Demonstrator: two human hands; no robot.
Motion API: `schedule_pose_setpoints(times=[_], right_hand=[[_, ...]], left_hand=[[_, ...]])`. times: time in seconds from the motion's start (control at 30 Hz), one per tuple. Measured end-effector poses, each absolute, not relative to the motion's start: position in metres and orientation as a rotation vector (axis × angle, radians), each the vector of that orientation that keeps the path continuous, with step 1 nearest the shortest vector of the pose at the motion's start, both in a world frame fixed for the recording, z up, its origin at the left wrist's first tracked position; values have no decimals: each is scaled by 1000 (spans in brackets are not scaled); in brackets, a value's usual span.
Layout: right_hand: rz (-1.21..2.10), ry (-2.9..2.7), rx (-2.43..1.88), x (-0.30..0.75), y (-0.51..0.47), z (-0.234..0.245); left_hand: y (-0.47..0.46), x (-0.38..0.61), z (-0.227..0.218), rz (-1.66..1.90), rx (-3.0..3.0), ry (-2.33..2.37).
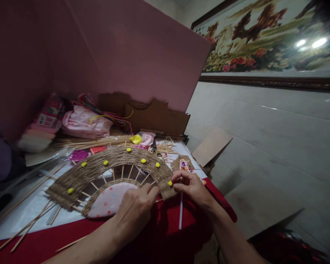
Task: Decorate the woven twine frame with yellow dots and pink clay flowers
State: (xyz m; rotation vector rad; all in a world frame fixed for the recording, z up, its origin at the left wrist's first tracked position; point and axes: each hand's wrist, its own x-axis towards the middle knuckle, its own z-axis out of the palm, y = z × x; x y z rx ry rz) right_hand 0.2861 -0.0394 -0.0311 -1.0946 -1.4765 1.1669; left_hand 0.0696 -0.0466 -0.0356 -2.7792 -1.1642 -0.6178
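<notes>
Fan is lying before us, left part over white sheet, right end above red cloth; whether that end is resting or being raised, we cannot tell. Our left hand is bending its fingers over the near right side, beside the pale panel; its fingertips are hiding, so what they are gripping we cannot tell. Our right hand is pinching the rightmost dot, thumb and forefinger close together, at the weave's right end. Six more yellow dots are sitting along the band.

Risks, as we are judging: the dot could be lifting off with our fingers if it is gripping the rough twine poorly. Hard pressing with nothing bracing beneath could be bending ribs. Our left forearm could be nudging the loose stick.

Bearing: the arch is pointing away from us, toward cardboard; the base is facing us. Long axis is running left to right; ribs are radiating outward from the panel.
</notes>
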Motion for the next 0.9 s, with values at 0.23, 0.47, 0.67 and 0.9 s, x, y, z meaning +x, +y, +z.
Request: schedule_pose_setpoints(times=[0.23, 0.47, 0.67, 0.9], right_hand=[[1118, -1489, -1118, 284, -39, -31], [1104, -1498, -1118, 285, -39, -28], [1137, -1450, -1135, 284, -40, -27], [1078, -1437, -1181, 284, -39, -31]], left_hand=[[-45, 70, -38, -650, -2759, -1164], [-47, 69, -38, -644, -2772, -1171], [-46, 70, -37, -616, -2761, -1181], [-46, 70, -37, -662, -2755, -1153]])
